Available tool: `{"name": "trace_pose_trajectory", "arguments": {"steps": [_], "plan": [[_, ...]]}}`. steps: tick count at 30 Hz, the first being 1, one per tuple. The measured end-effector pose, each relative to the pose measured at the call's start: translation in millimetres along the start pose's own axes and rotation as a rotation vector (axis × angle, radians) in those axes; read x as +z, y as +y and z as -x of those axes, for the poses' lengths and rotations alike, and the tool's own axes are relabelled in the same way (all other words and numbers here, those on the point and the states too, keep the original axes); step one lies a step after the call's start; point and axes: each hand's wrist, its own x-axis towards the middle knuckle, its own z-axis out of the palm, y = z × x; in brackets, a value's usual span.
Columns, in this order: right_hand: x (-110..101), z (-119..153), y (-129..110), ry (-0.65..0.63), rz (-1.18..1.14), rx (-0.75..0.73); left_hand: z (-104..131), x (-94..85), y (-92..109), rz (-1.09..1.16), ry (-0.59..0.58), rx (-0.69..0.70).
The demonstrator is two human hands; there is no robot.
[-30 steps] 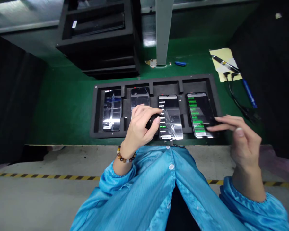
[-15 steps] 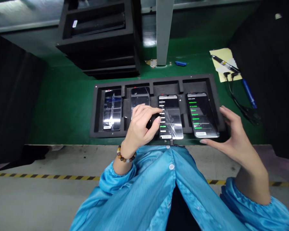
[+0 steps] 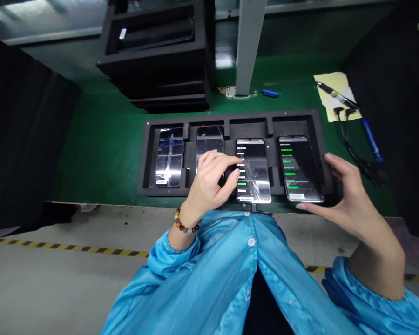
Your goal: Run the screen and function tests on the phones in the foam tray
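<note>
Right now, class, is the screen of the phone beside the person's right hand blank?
No, the phone beside the right hand shows several lines of green text.

Single head-worn camera, set above the wearer's blue jacket, facing forward and steeply down. Wide field at close range: left hand, right hand and black tray sit mid-frame, grey post farther off at top, floor below. Bench front edge slopes slightly down rightward.
</note>
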Motion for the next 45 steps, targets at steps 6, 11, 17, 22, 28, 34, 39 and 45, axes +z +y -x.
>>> {"name": "trace_pose_trajectory", "arguments": {"steps": [6, 11, 17, 22, 28, 34, 39, 45], "plan": [[-8.0, -7.4, -17.5, -0.017, -0.034, 0.002, -0.2, -0.9, -0.4, -0.002, -0.004, -0.001], [-6.6, -20.1, -12.2, -0.050, -0.022, 0.038, -0.1, 0.0, -0.3, -0.007, -0.018, -0.024], [-3.9, -26.4, -11.3, -0.060, -0.063, 0.011, -0.4, -0.4, 0.1, -0.006, -0.034, -0.050], [-3.9, -26.0, -12.7, -0.070, -0.070, 0.057, -1.3, -1.3, 0.8, -0.013, -0.030, -0.042], [-3.4, -32.0, -11.1, -0.059, -0.075, 0.048, -1.8, -1.6, 0.9, -0.019, -0.031, -0.029], [-0.9, -40.7, -8.5, -0.044, -0.080, 0.054, -1.3, -1.1, 1.1, -0.016, -0.032, -0.034], [0.2, -40.9, -11.0, -0.009, -0.193, 0.090, -1.5, -1.0, 0.9, -0.017, -0.044, -0.061], [-2.1, -37.4, -10.2, -0.004, -0.235, 0.163, -1.0, -1.1, 0.1, -0.004, -0.056, -0.065]]}}
